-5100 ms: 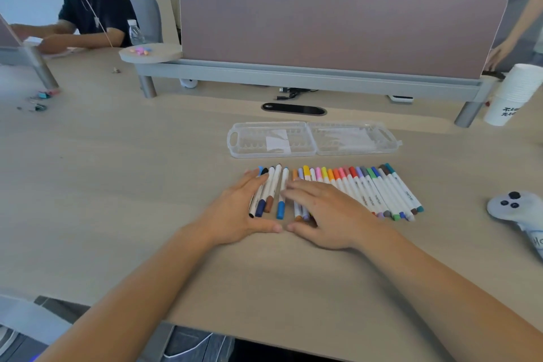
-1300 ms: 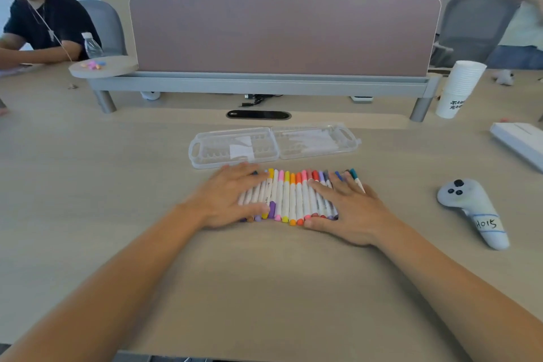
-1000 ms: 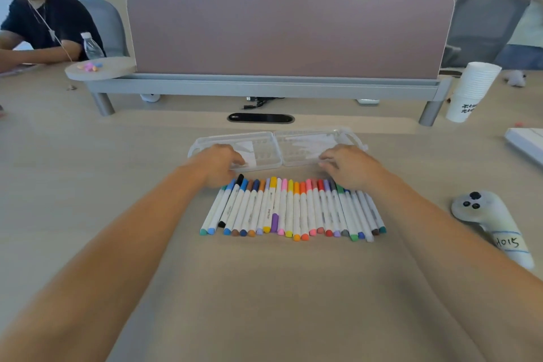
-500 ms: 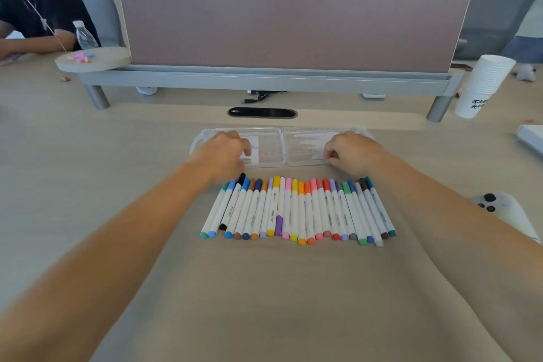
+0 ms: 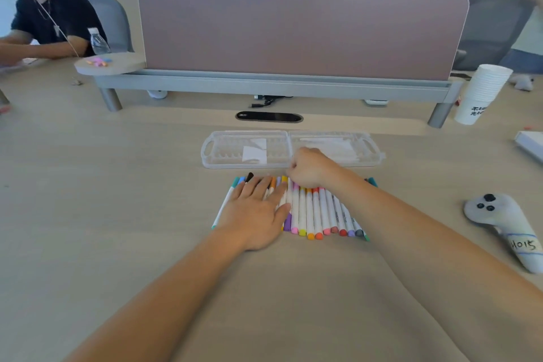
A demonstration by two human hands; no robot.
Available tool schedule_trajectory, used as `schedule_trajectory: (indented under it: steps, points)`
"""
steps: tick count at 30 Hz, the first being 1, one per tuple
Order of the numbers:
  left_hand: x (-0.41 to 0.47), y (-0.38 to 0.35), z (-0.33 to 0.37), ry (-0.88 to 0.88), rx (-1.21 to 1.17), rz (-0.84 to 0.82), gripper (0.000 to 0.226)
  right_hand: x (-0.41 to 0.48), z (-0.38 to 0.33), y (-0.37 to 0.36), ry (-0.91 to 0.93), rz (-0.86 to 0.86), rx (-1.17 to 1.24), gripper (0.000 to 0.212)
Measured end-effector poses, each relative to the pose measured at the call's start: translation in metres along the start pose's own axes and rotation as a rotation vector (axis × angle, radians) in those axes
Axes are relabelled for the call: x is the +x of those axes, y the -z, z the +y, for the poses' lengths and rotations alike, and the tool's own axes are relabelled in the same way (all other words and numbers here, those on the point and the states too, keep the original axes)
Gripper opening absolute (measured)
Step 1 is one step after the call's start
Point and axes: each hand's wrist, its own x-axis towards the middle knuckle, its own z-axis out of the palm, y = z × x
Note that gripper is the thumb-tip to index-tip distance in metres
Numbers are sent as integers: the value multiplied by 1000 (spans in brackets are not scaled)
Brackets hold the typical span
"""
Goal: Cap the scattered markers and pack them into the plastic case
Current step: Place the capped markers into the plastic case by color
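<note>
Plastic case (image 5: 229,153), clear, lay open on the desk (image 5: 117,214) with its two halves flat and side by side. No markers were seen inside it.

Markers (image 5: 314,211) lay in one row on the desk just in front of the case, side by side and touching. All visible ends were capped.

Left hand (image 5: 258,214) rested palm down on the left part of the row. Its fingers were straight and slightly spread, pointing toward the case, and the thumb lay along the markers at the middle of the row. The grip was released, with nothing held. The bare forearm ran in from the lower left, straight in line with the hand.

Right hand (image 5: 308,169) sat at the far ends of the markers near the middle of the row, against the near edge of the case. The knuckles were up and the fingers curled under, so the grip was clenched. Whether it grasped a marker could not be told, as the fingertips were hidden. The bare forearm came in from the lower right and crossed over the right part of the row.

Controller (image 5: 499,220), grey, lay on the desk well to the right of the markers. Cups (image 5: 482,91), white and stacked, stood at the far right beside the pink divider (image 5: 293,35).
</note>
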Motion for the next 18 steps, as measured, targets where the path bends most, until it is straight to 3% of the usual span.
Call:
schedule_trajectory:
  steps: [5, 12, 16, 18]
  points:
    - [-2, 2, 3, -7, -4, -3, 58, -5, -4, 6, -37, -51, 74, 31]
    - [-2, 1, 4, 8, -20, 34, 58, -17, 1, 12, 31, -92, -94, 23]
    - [-8, 4, 2, 23, -27, 196, 76, -23, 0, 11, 52, -125, -114, 23]
    - [-16, 9, -2, -36, -115, 158, 84, -23, -1, 10, 46, -107, -141, 25]
